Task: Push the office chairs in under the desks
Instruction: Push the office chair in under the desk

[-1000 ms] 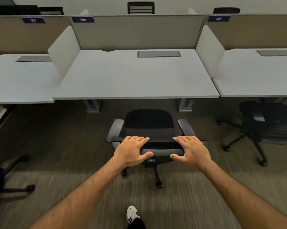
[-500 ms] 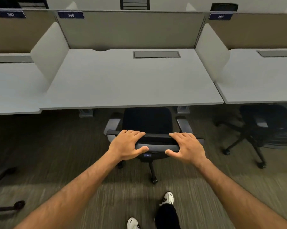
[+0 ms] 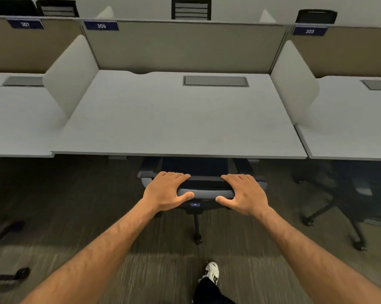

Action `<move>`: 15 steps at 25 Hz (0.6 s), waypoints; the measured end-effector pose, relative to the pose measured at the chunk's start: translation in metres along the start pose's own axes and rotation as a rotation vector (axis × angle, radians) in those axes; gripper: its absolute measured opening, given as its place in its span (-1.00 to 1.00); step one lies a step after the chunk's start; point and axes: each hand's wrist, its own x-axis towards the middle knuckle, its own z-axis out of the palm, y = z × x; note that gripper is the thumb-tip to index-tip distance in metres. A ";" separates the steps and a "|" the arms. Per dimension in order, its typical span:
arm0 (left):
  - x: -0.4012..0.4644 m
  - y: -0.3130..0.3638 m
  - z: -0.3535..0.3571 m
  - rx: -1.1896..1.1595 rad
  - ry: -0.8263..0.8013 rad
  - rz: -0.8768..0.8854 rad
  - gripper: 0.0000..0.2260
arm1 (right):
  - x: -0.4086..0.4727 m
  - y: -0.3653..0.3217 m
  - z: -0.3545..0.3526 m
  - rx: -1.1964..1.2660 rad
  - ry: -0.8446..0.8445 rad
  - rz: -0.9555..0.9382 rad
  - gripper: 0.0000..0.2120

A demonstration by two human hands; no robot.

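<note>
Hands grip the chair (image 3: pixel 204 189) by the top of its backrest: my left hand (image 3: pixel 166 191) and right hand (image 3: pixel 244 194) each lie with fingers curled over the top edge, thumbs hooked under the near side. Its seat and armrests sit under the desk (image 3: pixel 180 119) marked 306; backrest and casters remain out over the carpet (image 3: pixel 64 205).

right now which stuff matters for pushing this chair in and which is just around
In play:
- left hand and right hand, both gripping the chair back
- desk 306, seat partly under it

Just around:
- right chair
- dividers
- number tags
- cable hatch
</note>
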 end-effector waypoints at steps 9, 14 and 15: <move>0.015 0.003 0.002 -0.021 0.007 -0.054 -0.26 | 0.016 0.021 -0.001 0.083 -0.044 -0.031 -0.19; 0.007 0.002 -0.015 -0.055 0.087 -0.181 -0.33 | 0.059 0.012 -0.024 0.285 -0.136 -0.048 -0.20; 0.000 -0.002 -0.023 -0.056 0.114 -0.221 -0.33 | 0.071 0.002 -0.029 0.319 -0.125 -0.078 -0.23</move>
